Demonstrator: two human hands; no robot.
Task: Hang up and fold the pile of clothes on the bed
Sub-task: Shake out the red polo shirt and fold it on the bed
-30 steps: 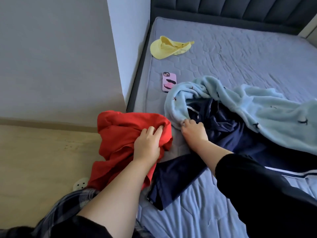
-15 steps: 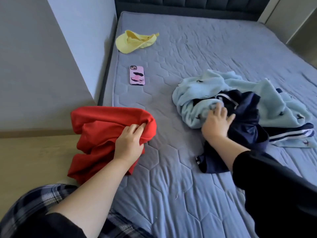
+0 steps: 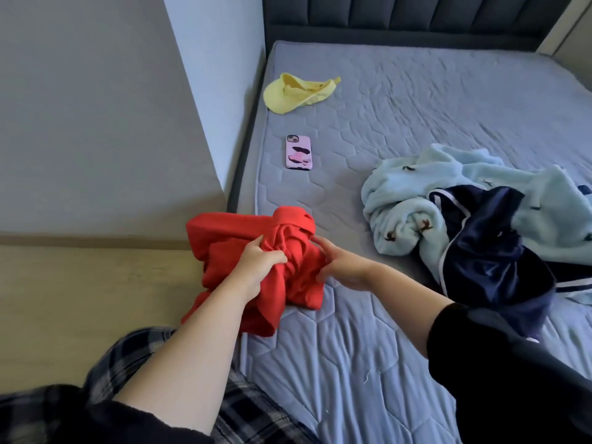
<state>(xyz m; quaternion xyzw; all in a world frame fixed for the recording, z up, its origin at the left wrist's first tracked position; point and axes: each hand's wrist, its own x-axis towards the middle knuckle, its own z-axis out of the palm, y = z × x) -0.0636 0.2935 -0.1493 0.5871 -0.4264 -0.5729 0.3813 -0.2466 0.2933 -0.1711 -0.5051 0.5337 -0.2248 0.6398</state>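
Right hand (image 3: 342,267) moved from clothes pile (image 3: 400,216) to red garment (image 3: 224,238), left hand (image 3: 256,267) alongside, both hands clamped on fabric

Black sleeves (image 3: 512,363); dark plaid trousers (image 3: 128,357), probably pyjamas.

Red garment (image 3: 224,238): matt cloth, we find.
Light-blue garment (image 3: 400,200): fluffy fleece.
Navy garment (image 3: 490,238): we see glossy satin.

Grey wall (image 3: 96,123) meets pale wooden floor (image 3: 80,283) beside a quilted blue-grey mattress (image 3: 416,107) and dark padded headboard (image 3: 416,14).
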